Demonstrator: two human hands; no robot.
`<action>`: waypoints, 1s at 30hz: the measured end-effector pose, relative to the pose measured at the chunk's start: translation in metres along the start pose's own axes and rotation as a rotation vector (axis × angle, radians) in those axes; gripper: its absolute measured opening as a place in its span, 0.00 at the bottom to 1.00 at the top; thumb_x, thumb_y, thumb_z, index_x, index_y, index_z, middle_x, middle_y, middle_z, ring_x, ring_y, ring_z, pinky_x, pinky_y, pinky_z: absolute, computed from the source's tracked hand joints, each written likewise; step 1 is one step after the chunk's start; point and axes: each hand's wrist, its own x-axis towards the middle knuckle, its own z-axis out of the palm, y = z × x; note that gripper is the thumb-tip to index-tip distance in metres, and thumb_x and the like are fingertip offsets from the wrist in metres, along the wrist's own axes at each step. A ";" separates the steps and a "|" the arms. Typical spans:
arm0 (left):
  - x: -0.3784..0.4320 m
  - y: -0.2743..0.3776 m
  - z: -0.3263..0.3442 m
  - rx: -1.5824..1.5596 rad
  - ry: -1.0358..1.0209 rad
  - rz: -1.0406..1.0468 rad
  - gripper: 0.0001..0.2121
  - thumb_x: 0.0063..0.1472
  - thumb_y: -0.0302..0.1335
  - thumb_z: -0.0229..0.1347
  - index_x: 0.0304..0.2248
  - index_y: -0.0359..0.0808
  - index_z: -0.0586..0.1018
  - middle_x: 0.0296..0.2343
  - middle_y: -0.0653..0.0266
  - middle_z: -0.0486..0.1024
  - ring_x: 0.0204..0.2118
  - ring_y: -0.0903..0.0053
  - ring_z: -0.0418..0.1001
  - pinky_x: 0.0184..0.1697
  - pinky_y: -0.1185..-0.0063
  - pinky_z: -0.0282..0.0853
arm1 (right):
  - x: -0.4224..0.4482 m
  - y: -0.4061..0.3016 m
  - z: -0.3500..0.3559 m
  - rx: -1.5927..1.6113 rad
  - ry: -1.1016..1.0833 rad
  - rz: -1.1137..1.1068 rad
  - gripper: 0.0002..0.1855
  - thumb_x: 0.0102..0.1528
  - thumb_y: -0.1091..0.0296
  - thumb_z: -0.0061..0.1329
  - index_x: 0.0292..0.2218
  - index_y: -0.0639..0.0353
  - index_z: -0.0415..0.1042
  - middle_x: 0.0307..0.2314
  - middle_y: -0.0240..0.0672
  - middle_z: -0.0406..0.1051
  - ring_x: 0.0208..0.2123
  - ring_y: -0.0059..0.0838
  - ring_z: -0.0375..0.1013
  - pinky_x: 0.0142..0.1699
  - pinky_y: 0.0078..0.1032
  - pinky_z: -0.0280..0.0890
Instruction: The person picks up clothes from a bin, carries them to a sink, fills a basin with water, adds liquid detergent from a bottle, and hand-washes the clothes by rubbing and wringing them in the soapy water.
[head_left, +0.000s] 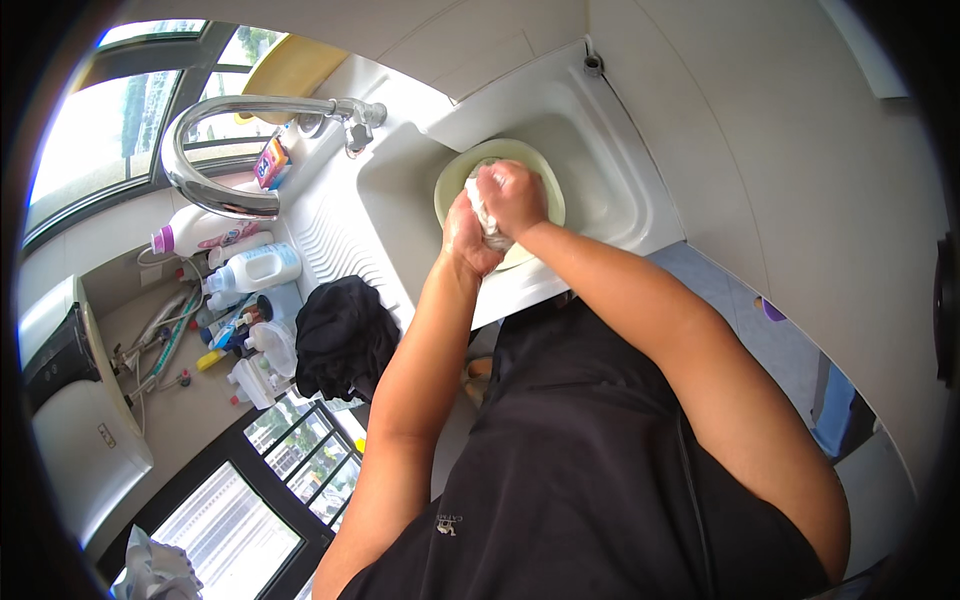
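Note:
A bunched wet white cloth (487, 214) is gripped between both hands above a pale green-yellow basin (555, 180), which stands in a white ceramic sink (401, 184). My left hand (469, 236) holds the cloth from the left and below, with the palm turned up. On the upper right side, my right hand (516, 196) is closed over the cloth in a fist. The hands touch or nearly touch each other. Part of the cloth is hidden by the fingers, and the hands and forearms cover part of the basin.
Left of the sink, a chrome gooseneck faucet (225, 105) arches over the ribbed washboard (337, 232). Black fabric (345, 337) lies bundled at the sink's lower left edge. Detergent bottles (259, 268) and a small box (271, 161) stand farther left. A tiled wall (720, 142) borders the right side.

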 end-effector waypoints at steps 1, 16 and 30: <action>0.000 -0.004 0.006 0.014 0.049 0.058 0.15 0.73 0.38 0.41 0.42 0.39 0.77 0.36 0.65 0.80 0.39 0.70 0.81 0.42 0.70 0.79 | 0.011 0.002 -0.009 -0.084 -0.107 0.141 0.16 0.56 0.57 0.51 0.24 0.61 0.74 0.30 0.46 0.77 0.33 0.52 0.75 0.37 0.47 0.69; 0.007 0.002 -0.076 -0.063 -0.318 0.206 0.16 0.71 0.40 0.45 0.47 0.38 0.76 0.38 0.65 0.78 0.39 0.72 0.77 0.46 0.74 0.74 | -0.037 -0.047 0.022 0.061 -0.032 -0.060 0.14 0.54 0.58 0.54 0.26 0.60 0.77 0.30 0.45 0.77 0.33 0.50 0.77 0.40 0.43 0.71; 0.007 0.011 -0.070 0.022 -0.413 0.248 0.17 0.71 0.45 0.45 0.46 0.42 0.75 0.40 0.65 0.77 0.41 0.73 0.77 0.46 0.71 0.76 | -0.047 -0.069 0.017 0.156 -0.086 -0.168 0.11 0.54 0.58 0.55 0.26 0.55 0.76 0.29 0.43 0.77 0.34 0.50 0.76 0.41 0.41 0.71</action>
